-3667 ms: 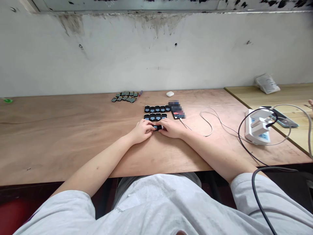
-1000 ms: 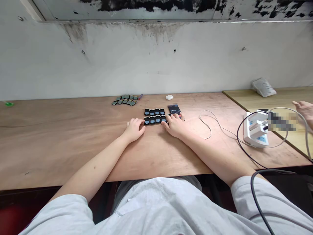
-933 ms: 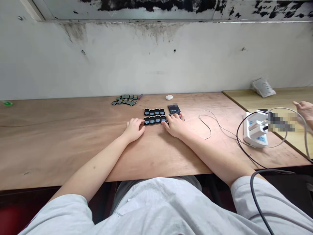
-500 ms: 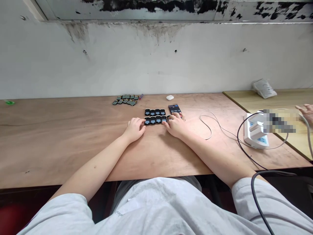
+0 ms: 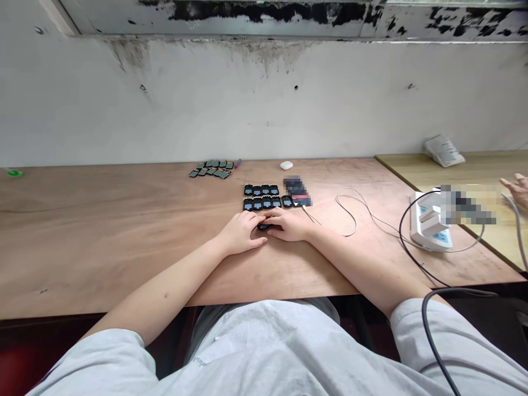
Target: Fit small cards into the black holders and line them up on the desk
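Note:
Both hands meet on the table just in front of the small black modules. A small black module (image 5: 263,226) is gripped between them, mostly covered by fingers. My left hand (image 5: 241,234) closes on its left side, thumb nearest me. My right hand (image 5: 290,225) pinches it from the right, fingertips touching those of the left. Beyond the hands, similar black modules with grey-blue faces lie in two rows; one is the front-row module (image 5: 257,203). Another module (image 5: 286,201) lies at that row's right end, beside a blurred-out phone (image 5: 297,190).
Flat grey-green pieces (image 5: 211,171) lie farther back, with a purple pen-like item (image 5: 237,163) beside them. A white case (image 5: 286,165) stands near the wall. On the right are a white power strip (image 5: 431,231), cables, a white packet (image 5: 444,150) and another person's hand (image 5: 517,190).
Both hands have left the front row and come together nearer me around a black module. My right hand has moved left off the phone; the rows stay in place.

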Action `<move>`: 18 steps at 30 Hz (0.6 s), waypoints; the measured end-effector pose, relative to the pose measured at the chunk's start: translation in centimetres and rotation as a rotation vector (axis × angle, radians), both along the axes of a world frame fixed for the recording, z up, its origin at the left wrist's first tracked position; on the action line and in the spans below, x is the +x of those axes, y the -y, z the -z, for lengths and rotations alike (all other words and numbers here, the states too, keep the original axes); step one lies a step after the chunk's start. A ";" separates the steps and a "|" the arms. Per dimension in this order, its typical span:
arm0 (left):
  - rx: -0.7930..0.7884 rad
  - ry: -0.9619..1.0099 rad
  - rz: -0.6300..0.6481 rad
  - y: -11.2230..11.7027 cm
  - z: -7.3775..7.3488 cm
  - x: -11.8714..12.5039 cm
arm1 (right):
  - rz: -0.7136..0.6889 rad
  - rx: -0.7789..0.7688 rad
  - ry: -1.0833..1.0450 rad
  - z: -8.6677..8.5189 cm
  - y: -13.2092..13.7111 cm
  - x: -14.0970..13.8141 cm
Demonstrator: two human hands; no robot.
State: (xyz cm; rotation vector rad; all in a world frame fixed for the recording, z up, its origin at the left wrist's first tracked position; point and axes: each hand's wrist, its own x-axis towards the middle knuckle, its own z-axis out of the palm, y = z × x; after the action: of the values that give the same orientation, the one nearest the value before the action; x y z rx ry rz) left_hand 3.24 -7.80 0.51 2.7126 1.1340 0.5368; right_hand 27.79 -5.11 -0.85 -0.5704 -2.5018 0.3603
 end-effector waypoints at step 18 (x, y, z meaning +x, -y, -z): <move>-0.034 0.539 -0.365 -3.4 0.6 -2.9 | 0.222 0.001 -0.016 -0.6 0.6 0.3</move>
State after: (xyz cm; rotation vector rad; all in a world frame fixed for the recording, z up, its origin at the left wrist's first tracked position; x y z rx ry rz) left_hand 0.32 -4.39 -0.12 2.1221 1.4415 1.1925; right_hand 28.08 -5.69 -0.21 -0.8316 -2.3921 0.2777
